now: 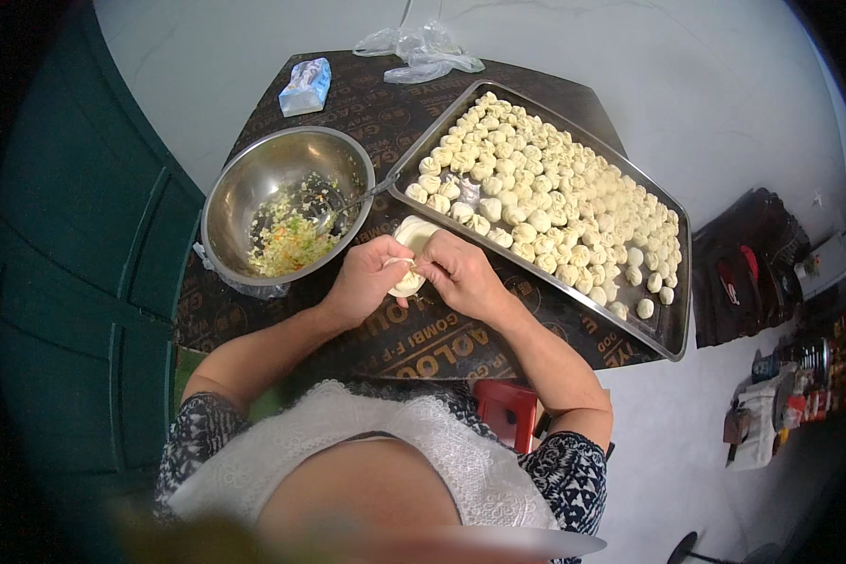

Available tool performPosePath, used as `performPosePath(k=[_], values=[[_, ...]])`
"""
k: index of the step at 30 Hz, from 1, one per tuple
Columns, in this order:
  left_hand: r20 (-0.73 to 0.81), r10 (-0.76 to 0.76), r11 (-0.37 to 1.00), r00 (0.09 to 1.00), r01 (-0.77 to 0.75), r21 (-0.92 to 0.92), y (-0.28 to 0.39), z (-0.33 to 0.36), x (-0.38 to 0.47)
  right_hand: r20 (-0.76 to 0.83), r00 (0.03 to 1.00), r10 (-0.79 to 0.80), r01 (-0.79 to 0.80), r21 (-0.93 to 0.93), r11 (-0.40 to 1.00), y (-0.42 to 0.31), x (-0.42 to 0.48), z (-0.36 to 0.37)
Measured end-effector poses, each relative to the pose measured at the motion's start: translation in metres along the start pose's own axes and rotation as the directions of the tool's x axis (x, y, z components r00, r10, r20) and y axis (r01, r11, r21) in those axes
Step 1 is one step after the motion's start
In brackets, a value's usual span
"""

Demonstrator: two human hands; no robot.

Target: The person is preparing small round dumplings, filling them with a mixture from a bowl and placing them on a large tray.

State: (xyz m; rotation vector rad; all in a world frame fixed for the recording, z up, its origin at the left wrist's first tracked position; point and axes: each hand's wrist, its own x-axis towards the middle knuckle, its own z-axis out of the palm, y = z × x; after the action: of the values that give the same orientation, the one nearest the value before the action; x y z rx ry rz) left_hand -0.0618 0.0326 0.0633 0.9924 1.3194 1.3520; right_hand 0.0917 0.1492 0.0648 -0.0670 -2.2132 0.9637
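My left hand [371, 276] cradles a small dough dumpling [407, 282] whose top is partly gathered. The fingertips of my right hand [458, 271] pinch the dumpling's edge from the other side. Just beyond my hands lie round dough wrappers [414, 231], partly hidden by my fingers. At the left stands a steel bowl [234, 185] with chopped vegetable filling [292, 243] low in it. A metal spoon [359, 201] rests in the filling, its handle over the bowl's right rim. To the right, a large metal tray [666, 340] holds rows of pleated dumplings [536, 183].
A blue and white tissue pack [305, 86] and crumpled clear plastic bags [426, 55] lie at the far side of the dark printed table [423, 345]. A red plastic stool [507, 412] stands below the near edge. A green door [77, 282] is at the left.
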Motion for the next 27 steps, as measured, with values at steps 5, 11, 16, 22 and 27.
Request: performPosePath(k=[5,11,16,22,27], values=[[0.012,0.038,0.986,0.999,-0.04,0.165,-0.01,-0.002,-0.001,0.039,0.996,-0.081,0.084,-0.062,0.995,-0.001,0.001,0.001],[-0.009,0.068,0.968,0.998,-0.064,0.242,-0.008,0.001,-0.001,0.029,0.999,0.046,-0.046,0.021,0.999,-0.005,0.002,0.002],[0.037,0.1,0.993,0.994,-0.102,0.063,-0.01,-0.001,0.0,0.089,0.996,-0.031,0.03,0.016,0.999,0.003,0.002,-0.003],[0.084,-0.077,0.935,0.993,0.101,-0.339,0.001,0.0,0.001,-0.018,0.999,0.048,-0.049,-0.019,0.999,0.002,0.0,-0.005],[0.139,-0.085,0.874,0.987,0.141,-0.464,0.003,0.002,0.0,0.006,0.971,0.24,-0.239,0.098,0.966,0.0,-0.004,0.0]])
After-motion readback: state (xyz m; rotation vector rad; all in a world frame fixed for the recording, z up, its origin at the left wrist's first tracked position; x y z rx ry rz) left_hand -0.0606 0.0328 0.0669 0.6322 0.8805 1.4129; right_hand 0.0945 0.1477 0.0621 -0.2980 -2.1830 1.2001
